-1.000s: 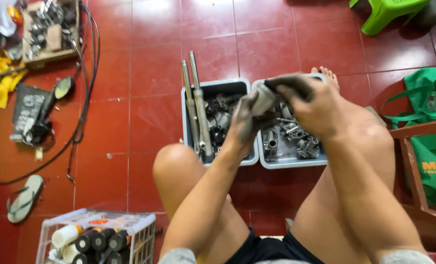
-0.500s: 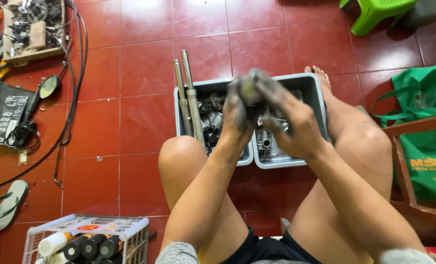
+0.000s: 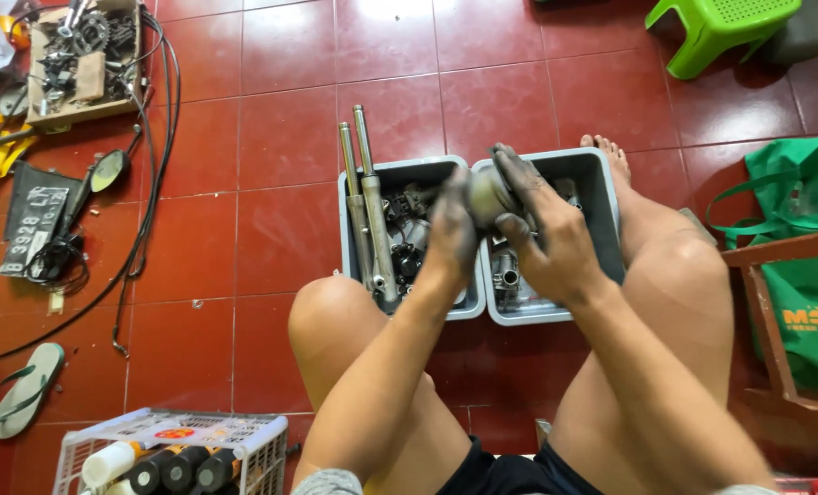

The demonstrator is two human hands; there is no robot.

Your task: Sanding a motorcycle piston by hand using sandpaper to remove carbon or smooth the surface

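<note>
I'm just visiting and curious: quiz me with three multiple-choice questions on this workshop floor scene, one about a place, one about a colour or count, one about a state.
1. Where do the two long metal tubes lie?
A. in the left grey bin
B. on the green stool
C. in the white crate

2. What colour is the floor?
A. blue
B. red
C. white

3. How is the round grey part held?
A. lying loose on the floor
B. in one hand only
C. between the left hand and right hand

Answers: 1 A, the tubes rest in that bin, ends sticking out over its far rim. 2 B, red tiles all round. 3 C, both grimy hands clasp it above the bins.
</note>
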